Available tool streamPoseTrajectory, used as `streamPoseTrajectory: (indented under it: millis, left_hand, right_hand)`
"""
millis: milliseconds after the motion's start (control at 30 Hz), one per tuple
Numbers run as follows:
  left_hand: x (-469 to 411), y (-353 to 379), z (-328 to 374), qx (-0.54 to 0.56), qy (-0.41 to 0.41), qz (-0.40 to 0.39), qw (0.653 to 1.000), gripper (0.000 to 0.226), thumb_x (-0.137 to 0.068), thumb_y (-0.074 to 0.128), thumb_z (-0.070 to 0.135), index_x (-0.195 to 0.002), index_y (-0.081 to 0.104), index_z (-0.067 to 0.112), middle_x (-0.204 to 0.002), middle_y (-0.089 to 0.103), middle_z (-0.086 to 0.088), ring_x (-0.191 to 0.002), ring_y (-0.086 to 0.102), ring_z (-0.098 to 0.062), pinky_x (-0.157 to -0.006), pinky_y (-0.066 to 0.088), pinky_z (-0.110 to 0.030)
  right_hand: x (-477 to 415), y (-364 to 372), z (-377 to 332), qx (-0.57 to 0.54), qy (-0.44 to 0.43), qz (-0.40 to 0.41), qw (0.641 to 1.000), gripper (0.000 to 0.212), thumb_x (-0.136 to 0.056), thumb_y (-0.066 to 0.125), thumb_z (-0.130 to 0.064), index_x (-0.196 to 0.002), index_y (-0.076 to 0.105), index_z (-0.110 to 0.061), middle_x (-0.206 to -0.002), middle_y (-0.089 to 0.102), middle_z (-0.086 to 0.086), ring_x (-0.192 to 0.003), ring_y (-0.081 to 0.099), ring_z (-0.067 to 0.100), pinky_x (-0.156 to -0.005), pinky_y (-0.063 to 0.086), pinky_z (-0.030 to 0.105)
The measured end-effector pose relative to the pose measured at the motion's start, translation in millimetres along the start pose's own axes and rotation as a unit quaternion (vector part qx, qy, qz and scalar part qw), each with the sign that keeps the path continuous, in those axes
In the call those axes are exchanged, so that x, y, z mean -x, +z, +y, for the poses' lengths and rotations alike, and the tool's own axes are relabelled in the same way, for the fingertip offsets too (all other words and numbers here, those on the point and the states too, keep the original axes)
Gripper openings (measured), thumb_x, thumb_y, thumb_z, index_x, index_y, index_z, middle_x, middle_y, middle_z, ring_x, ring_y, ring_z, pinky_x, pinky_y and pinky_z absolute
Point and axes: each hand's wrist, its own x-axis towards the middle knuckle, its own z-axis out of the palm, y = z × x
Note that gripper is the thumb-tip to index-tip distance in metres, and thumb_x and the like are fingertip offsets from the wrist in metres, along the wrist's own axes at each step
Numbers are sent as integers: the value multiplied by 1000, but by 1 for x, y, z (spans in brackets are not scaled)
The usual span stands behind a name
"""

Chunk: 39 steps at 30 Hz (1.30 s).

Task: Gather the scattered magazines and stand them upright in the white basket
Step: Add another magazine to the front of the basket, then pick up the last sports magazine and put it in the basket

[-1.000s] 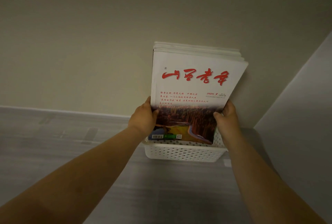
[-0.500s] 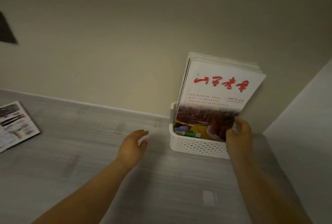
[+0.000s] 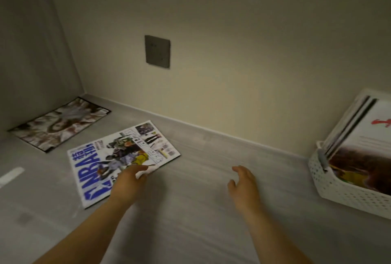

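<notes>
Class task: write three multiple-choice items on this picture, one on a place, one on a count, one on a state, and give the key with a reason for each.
1. Where does the basket stand?
A. at the far right
B. in the left corner
C. under the wall plate

2. How many magazines lie flat on the floor?
A. none
B. two
C. five

3. What is the left hand doing?
A. hanging free in the air
B. gripping the basket
C. pinching the near edge of the NBA magazine

Key: 1 A, the basket sits at the right edge, magazines upright in it. 2 B, the NBA magazine and the corner magazine. 3 C, its fingers close on the curled page edge, while the right hand is open and empty.
</notes>
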Motion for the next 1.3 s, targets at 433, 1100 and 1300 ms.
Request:
streamPoseTrajectory:
  millis: [433,1100,1300]
  left_hand:
    - [-111,-71,-88,-193,-70,-1,979,59,-85,55,27,-138,32,13,-148,31,-14,-135,29,-33,-111,27,-46]
    - [-171,-113,-81,-185,-142,-203,951,49,-72,73,14,-113,52,-4,-116,61,-23,-91,59,-30,-74,46,-31]
    - [-151,-117,-76,-150,-132,-180,963,42,-78,65,8,-116,49,-1,-116,60,-22,-99,60,-32,-80,47,-33]
  right_hand:
    - [37,90,-31,240,-54,7,969,40,-72,55,-16,-110,64,-10,-124,60,17,-115,57,31,-101,39,38]
    - [40,92,-36,223,-25,-21,974,45,-72,40,-25,-97,69,-3,-109,67,22,-99,64,39,-90,27,32]
    - [43,94,-34,184,-6,-18,983,55,-76,32,-32,-110,63,-3,-125,57,22,-118,52,38,-101,36,42]
